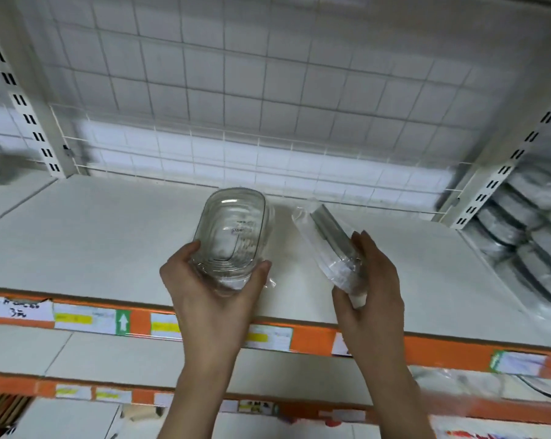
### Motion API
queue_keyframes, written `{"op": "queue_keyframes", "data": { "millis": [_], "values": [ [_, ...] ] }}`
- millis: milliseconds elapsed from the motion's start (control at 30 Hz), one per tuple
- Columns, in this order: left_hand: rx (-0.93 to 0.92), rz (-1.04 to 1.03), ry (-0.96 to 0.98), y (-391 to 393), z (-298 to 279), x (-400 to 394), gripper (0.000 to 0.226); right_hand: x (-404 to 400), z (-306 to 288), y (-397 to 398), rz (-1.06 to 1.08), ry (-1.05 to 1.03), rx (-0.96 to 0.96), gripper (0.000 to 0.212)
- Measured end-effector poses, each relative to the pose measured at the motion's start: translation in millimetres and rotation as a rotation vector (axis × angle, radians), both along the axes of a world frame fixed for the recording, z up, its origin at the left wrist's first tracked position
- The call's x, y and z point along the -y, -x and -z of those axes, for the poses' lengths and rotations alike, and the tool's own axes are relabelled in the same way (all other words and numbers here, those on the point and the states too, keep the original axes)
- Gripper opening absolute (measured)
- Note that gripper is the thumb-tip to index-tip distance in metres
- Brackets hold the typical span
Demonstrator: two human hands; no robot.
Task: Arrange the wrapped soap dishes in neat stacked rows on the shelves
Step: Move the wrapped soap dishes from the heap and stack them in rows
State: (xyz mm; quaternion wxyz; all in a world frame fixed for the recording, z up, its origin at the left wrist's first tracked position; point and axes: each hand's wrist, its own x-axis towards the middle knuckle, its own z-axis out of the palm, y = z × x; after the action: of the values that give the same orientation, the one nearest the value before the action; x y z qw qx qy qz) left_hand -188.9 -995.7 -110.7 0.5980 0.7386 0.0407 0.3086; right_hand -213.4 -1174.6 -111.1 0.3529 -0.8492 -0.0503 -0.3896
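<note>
two wrapped soap dishes held over the bare shelf (109, 236)

the left hand (204, 289) grips one clear soap dish (233, 229) by its near end, hollow facing us; the right hand (372, 280) clasps a second dish (328, 248) turned on edge. both hang just above the shelf, near its front. they look light and stiff, the film slippery, so gripping the rims seems safest. more wrapped stacks (527, 223) sit to the right, too blurred to count.

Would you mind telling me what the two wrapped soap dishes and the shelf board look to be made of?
Left soap dish: clear glossy plastic or glass; you see through it. Right soap dish: clear body with a grey, metallic-looking band, in crinkly film. Shelf board: matte white, probably painted metal or laminate.
</note>
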Motion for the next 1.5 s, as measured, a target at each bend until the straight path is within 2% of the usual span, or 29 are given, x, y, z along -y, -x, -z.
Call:
{"op": "queue_keyframes", "data": {
  "millis": [133, 333, 533, 733, 900, 1133, 1500],
  "values": [
    [0.008, -0.01, -0.071, 11, 0, 22, 0.09, 29, -2, 11, 0.036, 0.012, 0.016, 0.057],
    [0.015, 0.041, -0.129, 22, -12, 35, 0.063, 44, -10, 22, 0.052, 0.051, 0.067, 0.058],
    [0.035, 0.051, -0.156, 36, -22, 57, 0.053, 63, -14, 37, 0.067, 0.102, 0.118, 0.067],
    [0.065, 0.003, -0.153, 45, -31, 108, 0.055, 111, -23, 48, 0.061, 0.128, 0.209, 0.051],
    [0.092, -0.024, -0.137, 61, -37, 186, 0.055, 190, -27, 61, 0.026, 0.148, 0.187, 0.053],
    [0.167, 0.071, -0.175, 96, -41, 299, 0.053, 295, -55, 91, 0.053, 0.153, 0.236, 0.06],
    [0.276, 0.065, -0.159, 87, -68, 347, 0.048, 335, -79, 85, 0.026, 0.124, 0.322, 0.059]
  ]
}}
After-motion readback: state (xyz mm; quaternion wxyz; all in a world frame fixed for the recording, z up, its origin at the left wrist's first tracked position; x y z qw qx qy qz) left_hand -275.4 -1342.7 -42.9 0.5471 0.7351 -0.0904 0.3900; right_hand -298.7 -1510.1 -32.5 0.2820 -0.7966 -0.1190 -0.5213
